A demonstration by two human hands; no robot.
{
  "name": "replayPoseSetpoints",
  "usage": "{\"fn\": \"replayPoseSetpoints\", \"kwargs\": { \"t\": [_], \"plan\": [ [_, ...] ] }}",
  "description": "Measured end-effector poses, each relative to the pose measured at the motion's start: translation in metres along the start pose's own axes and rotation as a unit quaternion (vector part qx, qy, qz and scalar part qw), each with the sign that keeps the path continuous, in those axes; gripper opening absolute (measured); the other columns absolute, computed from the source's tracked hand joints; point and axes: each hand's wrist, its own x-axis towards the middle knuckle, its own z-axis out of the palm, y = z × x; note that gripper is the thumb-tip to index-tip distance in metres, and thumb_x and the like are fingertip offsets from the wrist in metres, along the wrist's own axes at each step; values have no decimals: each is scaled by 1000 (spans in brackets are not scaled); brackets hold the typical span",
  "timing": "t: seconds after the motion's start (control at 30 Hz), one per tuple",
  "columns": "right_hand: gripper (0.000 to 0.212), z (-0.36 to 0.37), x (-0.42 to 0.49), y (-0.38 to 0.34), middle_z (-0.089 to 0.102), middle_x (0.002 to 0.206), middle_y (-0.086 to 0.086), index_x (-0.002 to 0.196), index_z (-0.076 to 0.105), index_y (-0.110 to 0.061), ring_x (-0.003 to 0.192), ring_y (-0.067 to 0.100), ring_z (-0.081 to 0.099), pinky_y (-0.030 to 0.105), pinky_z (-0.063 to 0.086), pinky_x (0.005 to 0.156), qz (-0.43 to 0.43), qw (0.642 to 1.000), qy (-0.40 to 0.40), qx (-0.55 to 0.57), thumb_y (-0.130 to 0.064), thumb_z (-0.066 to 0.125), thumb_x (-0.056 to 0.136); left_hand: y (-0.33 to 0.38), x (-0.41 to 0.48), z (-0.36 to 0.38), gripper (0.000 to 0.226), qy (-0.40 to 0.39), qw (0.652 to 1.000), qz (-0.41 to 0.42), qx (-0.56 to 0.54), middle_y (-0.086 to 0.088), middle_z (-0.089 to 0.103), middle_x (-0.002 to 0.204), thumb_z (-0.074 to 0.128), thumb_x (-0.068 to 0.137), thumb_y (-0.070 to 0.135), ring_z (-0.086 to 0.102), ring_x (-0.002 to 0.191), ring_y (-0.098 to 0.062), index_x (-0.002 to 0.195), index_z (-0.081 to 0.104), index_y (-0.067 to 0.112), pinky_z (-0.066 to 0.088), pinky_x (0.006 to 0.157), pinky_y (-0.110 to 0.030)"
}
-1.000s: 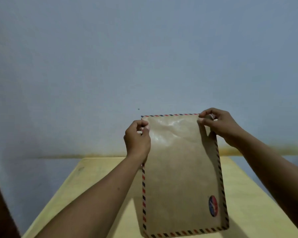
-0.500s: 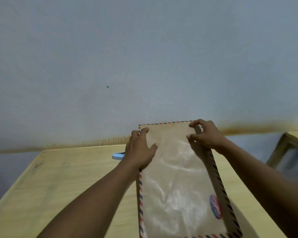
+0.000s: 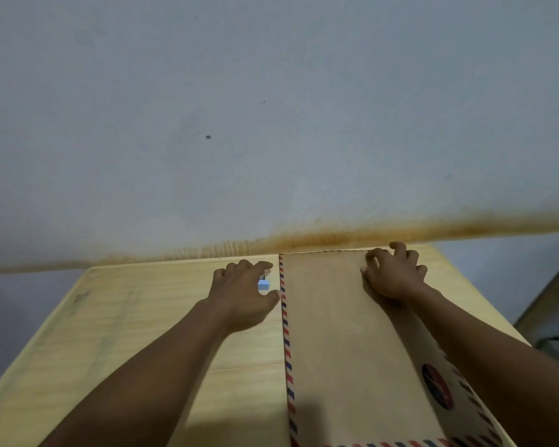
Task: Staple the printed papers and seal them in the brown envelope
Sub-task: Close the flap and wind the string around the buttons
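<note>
Envelope (image 3: pixel 342 343) now flat at table (image 3: pixel 110 317) far edge, right hand (image 3: pixel 392 274) pressing, left hand (image 3: pixel 242 291) spread beside.

Pale grey-blue wall (image 3: pixel 271 108) across the whole upper half, plain and matte, dotted with a few small dark specks (image 3: pixel 208 137) near centre. Rusty brown stain band (image 3: pixel 336 235) along the wall just above the far edge of the furniture, darker toward 3 o'clock. Light yellow wooden tabletop (image 3: pixel 126 317) filling the lower half, rim raised at 9 o'clock. Dark furniture edge (image 3: pixel 549 304) at 4 o'clock, too blurred to identify. Dim, even light; soft shadows at 6 o'clock.
</note>
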Motion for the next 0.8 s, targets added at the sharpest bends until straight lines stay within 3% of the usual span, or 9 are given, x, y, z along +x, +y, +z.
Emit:
{"fn": "replayPoseSetpoints", "kwargs": {
  "t": [0.1, 0.17, 0.23, 0.3, 0.43, 0.6, 0.8],
  "plan": [
    [52, -3, -24, -15, 26, 155, 8, 135, 50, -30, 140, 36, 25, 56, 27, 110, -79, 996, 31, -16, -58, 51, 92, -12, -5, -10, 65, -6, 999, -8, 36, 3, 51, 144, 54, 93, 45, 46, 132, -24, 153, 32, 35, 28, 112, -44],
    [56, -3, -51, -31, 35, 151, 7, 136, 49, -32, 139, 33, 29, 57, 27, 111, -135, 990, -11, -30, -63, 48, 90, -17, -9, -14, 54, 9, 999, -14, 50, 5, 58, 137, 54, 94, 35, 54, 123, -23, 147, 40, 35, 36, 102, -41],
    [61, 4, -81, -43, 36, 151, 5, 140, 45, -32, 140, 30, 30, 57, 26, 113, -174, 981, -73, -54, -66, 47, 89, -20, -15, -18, 40, 18, 998, -28, 48, 7, 64, 125, 59, 92, 39, 60, 110, -22, 132, 53, 34, 42, 84, -36],
    [64, 14, -102, -51, 31, 156, 4, 146, 37, -32, 144, 28, 25, 57, 23, 116, -205, 973, -92, -62, -66, 42, 92, -19, -24, -22, 42, 15, 998, -51, 35, 6, 64, 115, 65, 88, 48, 62, 101, -23, 125, 57, 29, 45, 75, -32],
    [65, 31, -103, -62, 24, 163, 3, 151, 30, -32, 150, 26, 18, 56, 16, 118, -226, 970, -75, -46, -65, 35, 95, -16, -52, -20, 56, 25, 996, -79, 20, 6, 51, 103, 70, 86, 56, 57, 92, -22, 127, 54, 22, 47, 75, -33],
    [66, 46, -90, -70, 23, 164, 2, 152, 27, -33, 151, 25, 18, 55, 16, 119, -218, 973, -51, -54, -67, 30, 95, -15, -79, -10, 56, 51, 994, -96, -17, -1, 61, 102, 70, 85, 60, 63, 89, -25, 117, 54, 16, 54, 75, -37],
    [67, 43, -92, -74, 22, 164, 1, 153, 27, -33, 152, 25, 17, 55, 13, 120, -201, 976, -64, -46, -67, 32, 96, -11, -91, -8, 64, 59, 994, -93, -13, -4, 64, 111, 65, 85, 67, 64, 93, -26, 123, 53, 17, 55, 76, -36]
  ]
}}
